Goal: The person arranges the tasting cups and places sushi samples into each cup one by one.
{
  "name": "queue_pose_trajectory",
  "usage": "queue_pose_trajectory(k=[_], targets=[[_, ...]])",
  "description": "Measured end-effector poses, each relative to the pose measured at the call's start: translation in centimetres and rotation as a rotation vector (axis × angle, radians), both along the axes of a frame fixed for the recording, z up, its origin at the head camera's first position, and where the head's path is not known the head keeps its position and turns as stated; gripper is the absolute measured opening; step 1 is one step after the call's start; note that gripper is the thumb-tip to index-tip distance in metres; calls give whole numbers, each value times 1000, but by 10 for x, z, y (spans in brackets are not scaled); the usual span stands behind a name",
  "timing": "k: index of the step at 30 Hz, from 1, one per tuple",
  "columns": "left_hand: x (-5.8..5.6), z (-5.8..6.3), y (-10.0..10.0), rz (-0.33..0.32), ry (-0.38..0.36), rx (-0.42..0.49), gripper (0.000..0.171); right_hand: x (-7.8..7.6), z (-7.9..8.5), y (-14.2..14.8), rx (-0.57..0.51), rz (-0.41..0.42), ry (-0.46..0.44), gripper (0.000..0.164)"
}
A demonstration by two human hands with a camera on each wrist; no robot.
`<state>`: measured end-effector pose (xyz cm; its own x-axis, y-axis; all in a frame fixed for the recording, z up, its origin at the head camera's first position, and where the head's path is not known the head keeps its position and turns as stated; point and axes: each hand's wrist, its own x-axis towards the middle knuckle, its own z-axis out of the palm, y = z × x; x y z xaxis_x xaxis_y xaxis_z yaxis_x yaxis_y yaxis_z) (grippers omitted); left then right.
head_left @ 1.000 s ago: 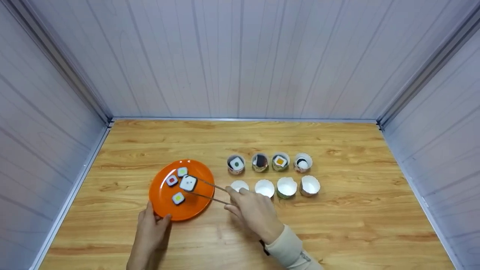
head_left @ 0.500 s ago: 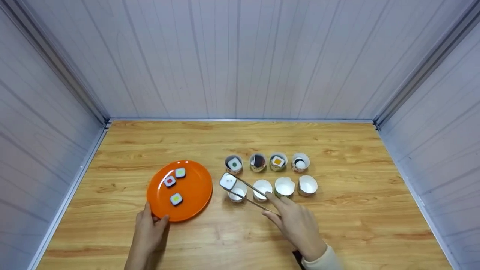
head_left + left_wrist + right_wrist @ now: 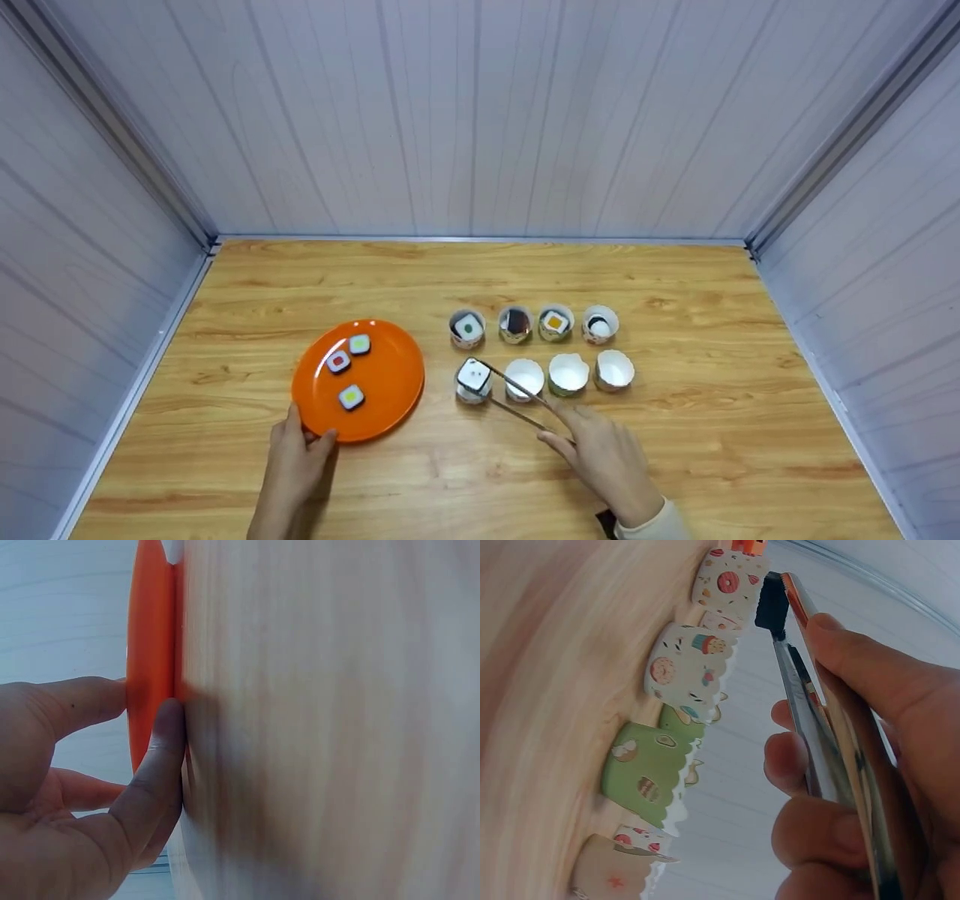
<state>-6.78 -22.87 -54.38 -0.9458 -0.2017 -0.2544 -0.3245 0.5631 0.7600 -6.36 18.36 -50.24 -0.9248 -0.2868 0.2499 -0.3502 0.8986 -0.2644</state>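
My left hand (image 3: 295, 459) pinches the near-left rim of an orange plate (image 3: 390, 382), seen edge-on in the left wrist view. Three small toy sushi pieces lie on it, with green (image 3: 360, 344), red (image 3: 338, 361) and yellow (image 3: 351, 397) centres. In my right hand (image 3: 606, 459) are metal tongs (image 3: 840, 720). Their tips grip a white-topped sushi piece with a dark side (image 3: 474, 373), which is over the mouth of the leftmost front paper cup (image 3: 474, 397) and hides part of it. The right wrist view shows that piece's dark side (image 3: 772, 604) near the cup rim.
Three more front-row cups (image 3: 524, 379) stand to the right with nothing visible inside. Behind them is a row of several cups, each with a piece in it, such as the one with an orange centre (image 3: 555, 322). Panel walls (image 3: 480, 120) enclose the wooden table (image 3: 300, 277).
My right hand has carried the white-topped piece in the tongs from the plate rightward to the leftmost front cup. My left hand stays on the plate.
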Motion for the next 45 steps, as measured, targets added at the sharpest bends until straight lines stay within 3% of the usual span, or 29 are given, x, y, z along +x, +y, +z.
queue_pose_trajectory(k=[4, 16, 28, 34, 40, 45], targets=[[0, -1, 0, -1, 14, -3, 64, -1, -4, 0, -13, -14, -48, 47], [0, 1, 1, 19, -42, 7, 71, -4, -7, -3, -17, 3, 8, 37], [1, 0, 1, 6, -9, -1, 69, -8, -6, -14, -10, 39, 47, 47], [3, -1, -1, -10, 23, -16, 71, -12, 1, -43, -10, 116, 72, 49], [2, 0, 0, 4, -8, -2, 75, -15, 2, -85, 0, 245, 25, 50], [2, 1, 2, 27, -33, 10, 78, -21, -3, -113, 44, 277, 1, 47]])
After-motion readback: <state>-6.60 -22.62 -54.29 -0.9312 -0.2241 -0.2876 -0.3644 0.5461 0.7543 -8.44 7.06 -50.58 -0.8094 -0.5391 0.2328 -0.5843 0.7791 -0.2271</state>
